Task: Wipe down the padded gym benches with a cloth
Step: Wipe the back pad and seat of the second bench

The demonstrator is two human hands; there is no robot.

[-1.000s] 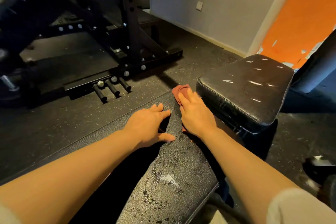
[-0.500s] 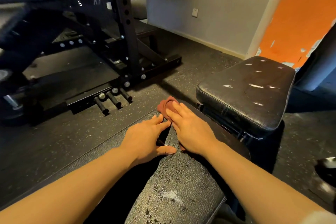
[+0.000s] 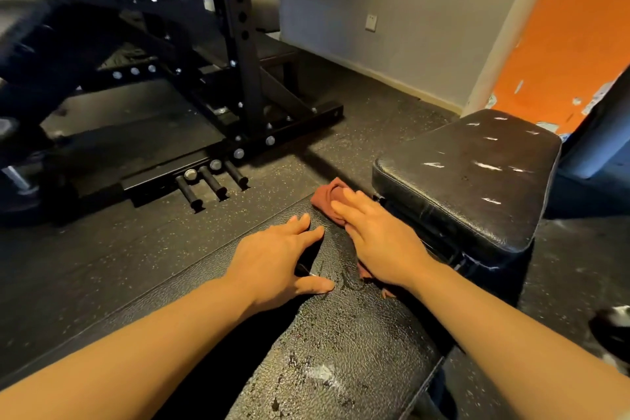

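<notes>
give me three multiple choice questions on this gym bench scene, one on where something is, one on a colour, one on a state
1. Where is the cloth?
A. on the floor by the rack
B. under the right hand at the far end of the long pad
C. on the short seat pad

2. What colour is the cloth?
A. reddish brown
B. white
C. blue

3. How is the left hand?
A. gripping the cloth
B. lifted clear of the bench
C. resting on the long pad with fingers spread, holding nothing

Answers:
1. B, the right hand lies flat on the cloth on the long pad, short of the seat pad.
2. A, the part showing beyond the fingers is reddish brown.
3. C, its palm and thumb lie on the pad beside the cloth, with nothing in it.
</notes>
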